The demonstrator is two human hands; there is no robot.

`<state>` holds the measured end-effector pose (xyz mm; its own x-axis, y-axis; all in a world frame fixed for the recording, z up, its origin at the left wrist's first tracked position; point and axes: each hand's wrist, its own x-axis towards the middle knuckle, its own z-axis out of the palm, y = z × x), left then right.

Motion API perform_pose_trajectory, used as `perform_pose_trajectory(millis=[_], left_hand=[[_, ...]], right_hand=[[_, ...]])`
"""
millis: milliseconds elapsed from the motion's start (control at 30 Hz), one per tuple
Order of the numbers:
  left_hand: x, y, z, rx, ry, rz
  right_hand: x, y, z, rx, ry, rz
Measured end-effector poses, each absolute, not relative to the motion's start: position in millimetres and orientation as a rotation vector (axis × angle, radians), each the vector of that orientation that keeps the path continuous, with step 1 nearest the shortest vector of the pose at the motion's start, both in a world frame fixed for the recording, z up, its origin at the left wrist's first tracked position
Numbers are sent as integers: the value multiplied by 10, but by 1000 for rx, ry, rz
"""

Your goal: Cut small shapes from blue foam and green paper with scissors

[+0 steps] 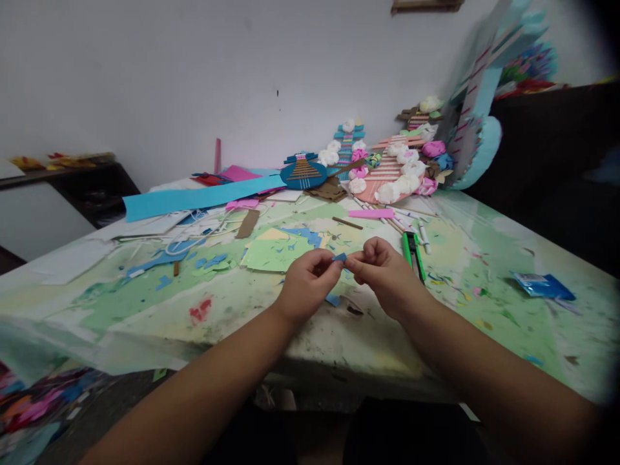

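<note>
Fingertips of both hands close on a small, flat, dark-blue paper-like piece (340, 257), just right of the pale-green rectangular paper sheets (276, 254).
The left hand (310, 282) and right hand (383, 274) pinch opposite ends; light, even pressure should avoid creasing it. Farther right of the sheets, a green-and-black plastic cutter (413, 253) lies near the right wrist, possibly in the way; irregular blue scraps (212, 261) lie to their left.
</note>
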<state>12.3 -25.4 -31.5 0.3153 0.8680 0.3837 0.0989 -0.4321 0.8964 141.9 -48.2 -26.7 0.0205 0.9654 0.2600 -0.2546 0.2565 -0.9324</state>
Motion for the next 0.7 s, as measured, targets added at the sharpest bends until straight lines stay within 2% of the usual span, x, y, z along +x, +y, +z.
perform_pose_trajectory(millis=[167, 267, 400, 467, 567, 700], left_hand=[[151, -243, -283, 1480, 817, 1166], [164, -226, -284, 1317, 792, 1107], [167, -180, -304, 1184, 802, 1130], [165, -158, -313, 1159, 857, 1139], [158, -142, -318, 1157, 920, 1102], [141, -141, -320, 1176, 884, 1095]], right_hand=[[1404, -499, -283, -887, -1225, 1059], [1435, -485, -312, -1055, -1380, 891], [1601, -368, -305, -1587, -1783, 263], [1715, -288, -285, -1881, -1816, 4], [1845, -217, -265, -2249, -1860, 44], [1906, -253, -249, -2325, -1970, 224]])
